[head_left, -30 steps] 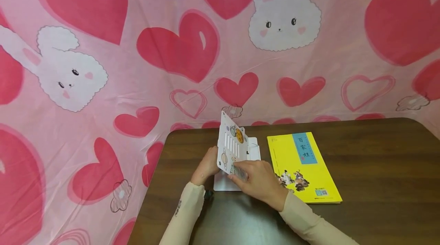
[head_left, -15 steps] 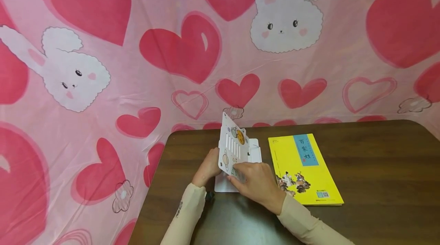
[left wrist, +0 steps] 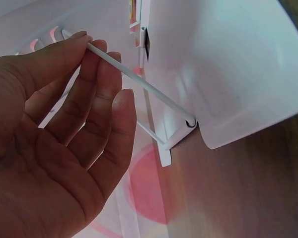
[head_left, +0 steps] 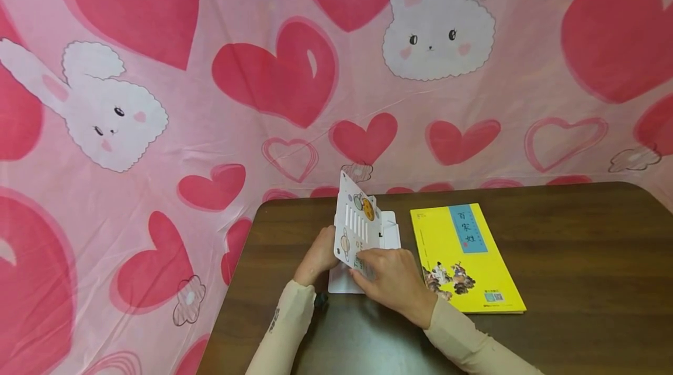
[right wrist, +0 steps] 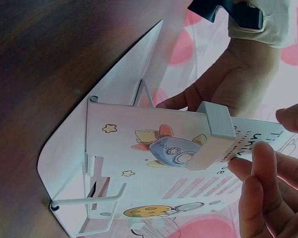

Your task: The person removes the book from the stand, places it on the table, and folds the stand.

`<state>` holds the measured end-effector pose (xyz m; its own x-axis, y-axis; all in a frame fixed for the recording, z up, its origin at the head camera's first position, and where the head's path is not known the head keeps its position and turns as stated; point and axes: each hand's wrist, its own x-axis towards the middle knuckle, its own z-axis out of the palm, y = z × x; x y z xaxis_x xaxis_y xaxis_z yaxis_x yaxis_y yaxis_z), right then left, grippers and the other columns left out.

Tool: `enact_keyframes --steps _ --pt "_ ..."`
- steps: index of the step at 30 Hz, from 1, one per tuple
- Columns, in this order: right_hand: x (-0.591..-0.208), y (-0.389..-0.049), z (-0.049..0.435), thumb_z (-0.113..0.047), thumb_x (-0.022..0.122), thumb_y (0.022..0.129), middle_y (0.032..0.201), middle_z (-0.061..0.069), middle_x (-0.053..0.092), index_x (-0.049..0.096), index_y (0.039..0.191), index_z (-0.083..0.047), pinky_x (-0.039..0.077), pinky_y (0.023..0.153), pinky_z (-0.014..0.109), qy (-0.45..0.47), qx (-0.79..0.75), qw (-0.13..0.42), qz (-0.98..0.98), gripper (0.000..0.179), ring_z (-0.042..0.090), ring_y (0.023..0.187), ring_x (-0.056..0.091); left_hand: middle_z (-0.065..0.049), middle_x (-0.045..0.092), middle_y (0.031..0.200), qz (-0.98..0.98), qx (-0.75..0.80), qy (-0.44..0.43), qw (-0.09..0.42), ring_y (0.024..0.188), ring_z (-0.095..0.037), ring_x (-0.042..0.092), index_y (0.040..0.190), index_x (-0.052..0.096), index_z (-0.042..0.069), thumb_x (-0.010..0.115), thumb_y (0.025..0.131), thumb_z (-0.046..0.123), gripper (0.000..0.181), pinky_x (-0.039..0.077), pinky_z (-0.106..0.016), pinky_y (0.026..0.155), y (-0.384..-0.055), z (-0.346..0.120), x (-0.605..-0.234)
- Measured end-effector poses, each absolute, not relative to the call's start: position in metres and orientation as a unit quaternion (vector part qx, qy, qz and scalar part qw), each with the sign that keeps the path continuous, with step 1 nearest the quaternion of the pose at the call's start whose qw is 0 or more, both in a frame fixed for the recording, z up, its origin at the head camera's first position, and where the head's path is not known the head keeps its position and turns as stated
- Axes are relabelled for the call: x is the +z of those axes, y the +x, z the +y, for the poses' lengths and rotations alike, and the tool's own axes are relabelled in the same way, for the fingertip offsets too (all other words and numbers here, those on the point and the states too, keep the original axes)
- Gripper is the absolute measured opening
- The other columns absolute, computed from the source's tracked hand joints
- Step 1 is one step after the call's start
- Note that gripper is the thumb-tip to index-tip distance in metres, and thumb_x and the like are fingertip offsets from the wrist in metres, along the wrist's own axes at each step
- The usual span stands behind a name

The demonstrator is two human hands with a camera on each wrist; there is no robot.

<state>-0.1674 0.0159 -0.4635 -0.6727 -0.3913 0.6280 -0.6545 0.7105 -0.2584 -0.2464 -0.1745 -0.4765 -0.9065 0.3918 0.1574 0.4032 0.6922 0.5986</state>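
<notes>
A white folding book stand [head_left: 351, 205] with printed planets and a rocket stands on the table, its slotted panel tilted up from a flat base. Behind the panel is my left hand [head_left: 317, 255], partly hidden in the head view. The left wrist view shows its thumb and fingertips pinching a thin white wire leg [left wrist: 144, 84] hinged to the stand. My right hand [head_left: 396, 281] is at the panel's near edge. Its curled fingertips [right wrist: 260, 153] lie against the printed face by the lettering, with the thumb at the edge. A white clip-like bracket [right wrist: 219, 129] wraps the panel beside the rocket picture.
A yellow book [head_left: 447, 240] with a blue title strip lies flat just right of the stand. The dark wooden tabletop [head_left: 583, 258] extends right. A pink heart-and-rabbit cloth [head_left: 363, 89] hangs at the back and left. A black strap [right wrist: 246, 17] sits at my left wrist.
</notes>
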Motion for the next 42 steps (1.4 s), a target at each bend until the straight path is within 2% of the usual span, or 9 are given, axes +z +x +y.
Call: enact_keyframes --steps 5,8,14,21,25,28,32,36,42 --pt "-0.463 -0.167 0.016 -0.037 0.085 0.082 0.086 -0.002 0.082 0.082 0.097 -0.016 0.04 0.05 0.014 0.296 0.245 0.271 -0.883 0.025 0.006 0.061 0.068 -0.01 0.071 0.076 -0.92 -0.326 -0.218 0.013 0.063 -0.011 0.052 0.088 0.072 0.006 0.066 0.087 0.001 0.009 0.043 -0.022 0.055 -0.247 -0.174 -0.476" --pt "-0.463 -0.167 0.017 -0.036 0.085 0.083 0.085 -0.002 0.082 0.081 0.096 -0.017 0.042 0.05 0.015 0.297 0.244 0.273 -0.882 0.024 0.006 0.06 0.068 -0.01 0.071 0.076 -0.922 -0.319 -0.22 0.013 0.062 -0.011 0.052 0.087 0.072 0.006 0.066 0.087 0.001 0.008 0.042 -0.022 0.054 -0.247 -0.173 -0.477" --pt "-0.462 -0.167 0.018 -0.033 0.087 0.081 0.083 -0.002 0.081 0.081 0.093 -0.016 0.034 0.048 0.013 0.297 0.251 0.274 -0.88 0.022 0.004 0.056 0.062 -0.008 0.07 0.074 -0.919 -0.335 -0.208 0.002 0.062 -0.01 0.051 0.086 0.074 0.006 0.07 0.084 0.001 0.007 0.041 -0.021 0.055 -0.247 -0.174 -0.477" --pt "-0.463 -0.168 0.023 -0.032 0.086 0.08 0.084 -0.003 0.082 0.082 0.091 -0.017 0.039 0.049 0.013 0.29 0.259 0.29 -0.874 0.019 0.003 0.057 0.065 -0.006 0.07 0.069 -0.915 -0.344 -0.212 0.004 0.063 -0.009 0.049 0.079 0.076 0.005 0.075 0.081 -0.002 0.007 0.04 -0.02 0.057 -0.247 -0.171 -0.479" --pt "-0.462 -0.167 0.027 -0.029 0.086 0.079 0.077 -0.003 0.08 0.081 0.089 -0.015 0.024 0.047 0.01 0.286 0.273 0.287 -0.872 0.018 -0.004 0.049 0.046 -0.004 0.07 0.067 -0.916 -0.337 -0.22 0.003 0.063 -0.008 0.05 0.077 0.076 0.005 0.075 0.08 -0.005 0.011 0.041 -0.02 0.059 -0.246 -0.169 -0.483" --pt "-0.461 -0.167 0.03 -0.029 0.086 0.079 0.071 -0.004 0.077 0.08 0.09 -0.015 0.019 0.046 0.01 0.281 0.282 0.277 -0.875 0.019 -0.007 0.047 0.035 -0.004 0.074 0.072 -0.914 -0.341 -0.221 -0.007 0.065 -0.007 0.052 0.082 0.079 0.006 0.076 0.083 -0.004 0.01 0.043 -0.019 0.059 -0.246 -0.168 -0.484" --pt "-0.462 -0.166 0.035 -0.028 0.086 0.078 0.065 -0.007 0.073 0.079 0.09 -0.013 0.03 0.047 0.009 0.274 0.285 0.284 -0.873 0.02 -0.007 0.049 0.042 -0.006 0.079 0.082 -0.908 -0.352 -0.226 -0.02 0.067 -0.002 0.056 0.091 0.082 0.006 0.079 0.087 0.003 0.006 0.048 -0.018 0.062 -0.246 -0.167 -0.485" --pt "-0.464 -0.166 0.041 -0.024 0.085 0.077 0.062 -0.007 0.07 0.078 0.088 -0.012 0.038 0.049 0.011 0.276 0.283 0.308 -0.866 0.017 -0.003 0.051 0.053 -0.005 0.08 0.086 -0.907 -0.353 -0.23 -0.022 0.071 0.0 0.06 0.091 0.083 0.007 0.08 0.088 0.004 0.005 0.052 -0.018 0.067 -0.246 -0.165 -0.487" --pt "-0.466 -0.165 0.047 -0.024 0.084 0.077 0.065 -0.006 0.072 0.078 0.089 -0.013 0.04 0.05 0.012 0.271 0.286 0.313 -0.864 0.018 0.0 0.052 0.056 -0.004 0.082 0.092 -0.915 -0.328 -0.232 -0.033 0.077 -0.005 0.065 0.095 0.084 0.009 0.079 0.089 0.005 0.009 0.053 -0.021 0.073 -0.243 -0.162 -0.489"
